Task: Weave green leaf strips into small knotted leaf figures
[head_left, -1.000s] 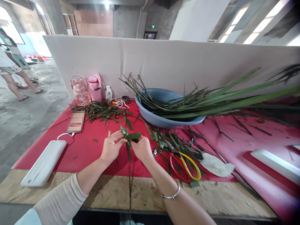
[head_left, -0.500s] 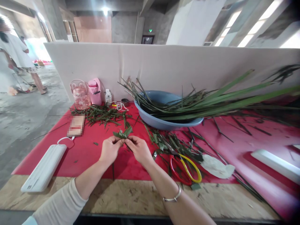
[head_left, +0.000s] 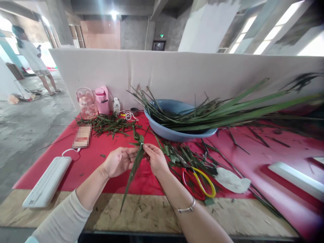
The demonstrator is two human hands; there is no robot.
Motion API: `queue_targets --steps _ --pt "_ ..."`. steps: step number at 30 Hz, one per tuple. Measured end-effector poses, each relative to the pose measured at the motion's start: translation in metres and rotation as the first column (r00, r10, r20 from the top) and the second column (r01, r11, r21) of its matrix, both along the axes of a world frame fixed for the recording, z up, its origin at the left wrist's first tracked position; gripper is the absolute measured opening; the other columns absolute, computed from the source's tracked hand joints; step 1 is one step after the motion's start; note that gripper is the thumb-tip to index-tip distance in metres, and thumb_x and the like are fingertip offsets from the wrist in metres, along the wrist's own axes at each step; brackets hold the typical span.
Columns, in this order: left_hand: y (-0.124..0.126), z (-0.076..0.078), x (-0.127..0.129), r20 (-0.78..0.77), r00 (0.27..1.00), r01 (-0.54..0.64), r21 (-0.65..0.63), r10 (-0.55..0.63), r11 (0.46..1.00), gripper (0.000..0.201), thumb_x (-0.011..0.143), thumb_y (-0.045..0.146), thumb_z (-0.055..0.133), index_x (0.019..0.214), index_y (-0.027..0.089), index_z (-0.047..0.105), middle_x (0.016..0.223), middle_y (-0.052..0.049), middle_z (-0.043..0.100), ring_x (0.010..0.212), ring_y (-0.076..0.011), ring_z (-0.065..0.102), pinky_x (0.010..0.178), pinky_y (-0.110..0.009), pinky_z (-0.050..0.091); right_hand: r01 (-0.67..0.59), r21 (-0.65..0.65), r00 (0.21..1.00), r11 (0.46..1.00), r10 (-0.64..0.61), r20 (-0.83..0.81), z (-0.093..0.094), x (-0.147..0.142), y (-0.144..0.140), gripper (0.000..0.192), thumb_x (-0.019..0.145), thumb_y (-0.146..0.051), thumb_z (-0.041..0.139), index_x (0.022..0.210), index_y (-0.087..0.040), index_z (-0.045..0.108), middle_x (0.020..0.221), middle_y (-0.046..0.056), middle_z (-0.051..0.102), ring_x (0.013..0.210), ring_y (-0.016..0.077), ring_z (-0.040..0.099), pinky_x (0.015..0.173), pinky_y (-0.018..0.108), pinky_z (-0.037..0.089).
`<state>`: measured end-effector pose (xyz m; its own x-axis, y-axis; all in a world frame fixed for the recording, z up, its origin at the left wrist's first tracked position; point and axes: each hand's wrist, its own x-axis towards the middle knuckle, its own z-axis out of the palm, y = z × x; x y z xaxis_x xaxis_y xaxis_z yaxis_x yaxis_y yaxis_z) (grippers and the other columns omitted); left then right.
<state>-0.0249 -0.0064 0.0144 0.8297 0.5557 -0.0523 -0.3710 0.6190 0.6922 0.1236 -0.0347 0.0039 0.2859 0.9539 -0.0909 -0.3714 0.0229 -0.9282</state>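
Note:
My left hand [head_left: 118, 161] and my right hand [head_left: 157, 158] meet over the red cloth [head_left: 101, 165] and together hold a folded green leaf strip [head_left: 135, 165]. The knotted top of the strip sits between my fingertips, pinched by my right thumb and forefinger. Its long pointed tail hangs down toward me over the wooden table edge. My left palm is turned up under the strip, fingers curled against it.
A blue basin [head_left: 177, 133] full of long green leaves [head_left: 240, 111] stands behind my hands. Red and yellow scissors [head_left: 198, 182] lie right of my right hand among leaf scraps. A white power strip [head_left: 47, 180], pink bottles [head_left: 102, 99] and cut leaf pieces [head_left: 108, 123] are at left. A person stands far left.
The strip was a small folded bundle held between both hands; now its long tail hangs free toward me and my left palm has turned upward. The person in the background has walked further away.

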Motion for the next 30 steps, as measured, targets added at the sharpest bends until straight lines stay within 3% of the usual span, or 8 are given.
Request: queue_targets --steps 4,7,10,14,21,24,27,30 --pt "0.0 -0.01 0.005 -0.132 0.99 0.033 -0.11 -0.048 0.993 0.03 0.073 0.027 0.046 0.087 0.008 0.064 0.084 -0.012 0.065 0.079 -0.0188 0.059 0.073 -0.03 0.041 -0.1 -0.068 0.916 0.993 0.065 -0.397 0.003 0.003 -0.001 0.022 0.059 -0.033 0.066 0.057 -0.016 0.052 0.041 -0.006 0.045 0.033 0.0043 0.034 0.032 0.017 0.024" --pt "-0.005 -0.019 0.017 -0.246 0.925 -0.285 0.05 0.288 0.957 0.016 0.067 0.026 0.062 0.073 0.011 0.065 0.065 -0.004 0.063 0.059 -0.0107 0.055 0.062 -0.023 0.041 -0.243 -0.005 0.762 0.97 0.188 -0.62 0.004 0.002 -0.004 0.018 0.065 -0.029 0.062 0.059 -0.014 0.053 0.043 -0.006 0.045 0.033 0.0027 0.032 0.03 0.014 0.022" --pt "-0.01 -0.02 0.026 -0.129 0.857 -0.467 0.215 0.498 0.858 0.024 0.058 0.023 0.072 0.079 0.015 0.066 0.074 -0.002 0.064 0.068 -0.0103 0.057 0.069 -0.022 0.042 -0.325 -0.018 0.698 0.946 0.227 -0.679 0.0 -0.007 -0.008 0.015 0.068 -0.026 0.06 0.064 -0.012 0.057 0.046 -0.004 0.049 0.033 0.0021 0.032 0.03 0.013 0.023" --pt "-0.012 -0.018 0.026 -0.062 0.845 -0.495 0.289 0.532 0.82 0.02 0.057 0.025 0.072 0.074 0.014 0.068 0.074 -0.003 0.065 0.072 -0.0118 0.057 0.073 -0.023 0.042 -0.387 -0.027 0.662 0.922 0.258 -0.703 -0.008 -0.018 -0.012 0.015 0.067 -0.025 0.061 0.06 -0.012 0.056 0.044 -0.003 0.049 0.034 0.0037 0.034 0.03 0.014 0.026" --pt "-0.012 -0.023 0.021 -0.143 0.883 -0.408 0.241 0.448 0.881 0.032 0.06 0.036 0.069 0.082 0.014 0.067 0.059 -0.002 0.06 0.051 -0.0109 0.055 0.052 -0.023 0.046 -0.478 0.035 0.59 0.878 0.351 -0.727 -0.009 -0.024 -0.014 0.017 0.063 -0.027 0.065 0.06 -0.014 0.053 0.042 -0.005 0.043 0.035 0.0037 0.033 0.031 0.014 0.024" --pt "-0.014 -0.021 0.022 -0.237 0.855 -0.422 0.201 0.462 0.884 0.039 0.057 0.041 0.069 0.083 0.012 0.065 0.047 0.001 0.054 0.038 -0.0089 0.049 0.039 -0.021 0.041 -0.513 0.048 0.6 0.857 0.398 -0.694 -0.014 -0.024 -0.012 0.019 0.064 -0.03 0.064 0.062 -0.014 0.054 0.047 -0.004 0.046 0.036 0.003 0.034 0.032 0.013 0.024" --pt "-0.018 -0.016 0.025 -0.281 0.811 -0.473 0.199 0.513 0.858 0.038 0.057 0.043 0.068 0.08 0.012 0.064 0.039 0.007 0.045 0.029 -0.0057 0.039 0.031 -0.018 0.032 -0.523 -0.033 0.689 0.852 0.399 -0.604 -0.023 -0.025 -0.008 0.025 0.069 -0.038 0.059 0.063 -0.014 0.054 0.05 -0.002 0.05 0.041 0.0055 0.041 0.035 0.015 0.029" --pt "-0.019 -0.012 0.026 -0.243 0.782 -0.519 0.258 0.574 0.815 0.034 0.057 0.041 0.068 0.075 0.012 0.064 0.042 0.005 0.051 0.032 -0.0058 0.041 0.036 -0.019 0.035 -0.471 -0.071 0.802 0.88 0.393 -0.45 -0.028 -0.018 -0.003 0.026 0.068 -0.041 0.06 0.063 -0.015 0.055 0.054 -0.001 0.053 0.048 0.0079 0.047 0.043 0.018 0.037"
